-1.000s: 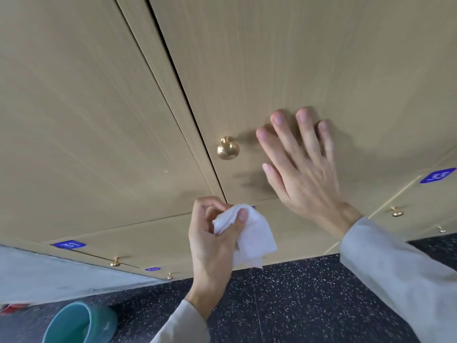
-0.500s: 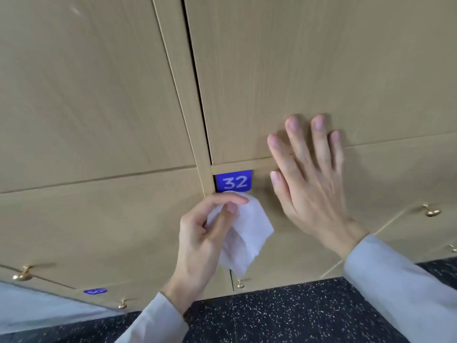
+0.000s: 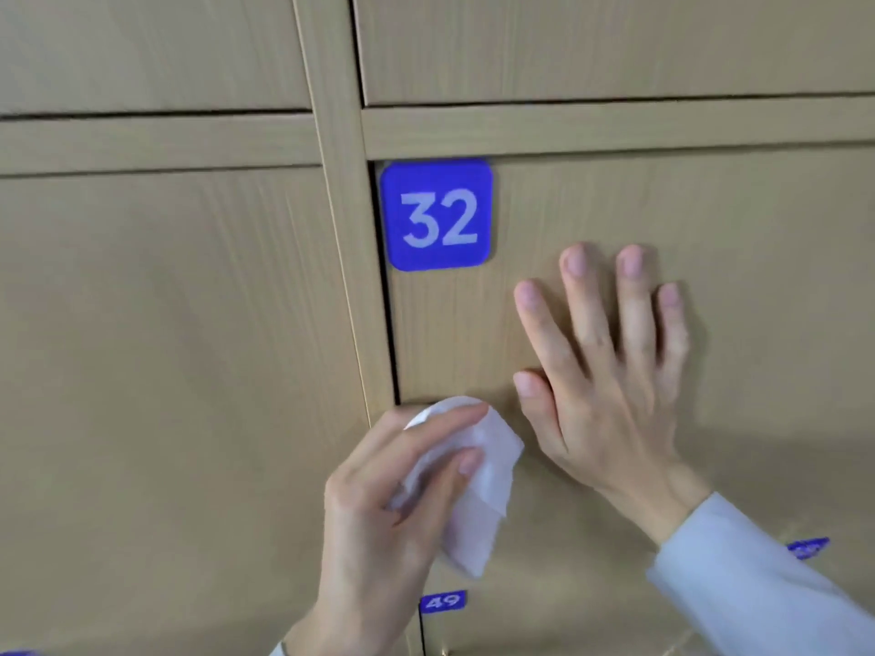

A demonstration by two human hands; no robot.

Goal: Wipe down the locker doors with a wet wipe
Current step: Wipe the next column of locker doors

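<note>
Nearest the camera, the left hand (image 3: 379, 508) pinches a crumpled white wet wipe (image 3: 478, 485) between thumb and curled fingers, the wipe bunched just in front of the locker door (image 3: 710, 277). Just right of it, the right hand (image 3: 606, 395) lies flat against that tan wood-grain door, fingers straight and spread, holding nothing. Beyond the left hand's fingertips, a blue plate reading 32 (image 3: 438, 215) sits at the door's upper corner.

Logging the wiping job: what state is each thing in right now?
Left hand: holds the wipe, at door 32's lower left corner.
Right hand: flat, fingers spread, on door 32.
Wipe: crumpled, partly hanging free.
Door 32: closed.
Plate 32: fixed at the door's top left corner.
</note>
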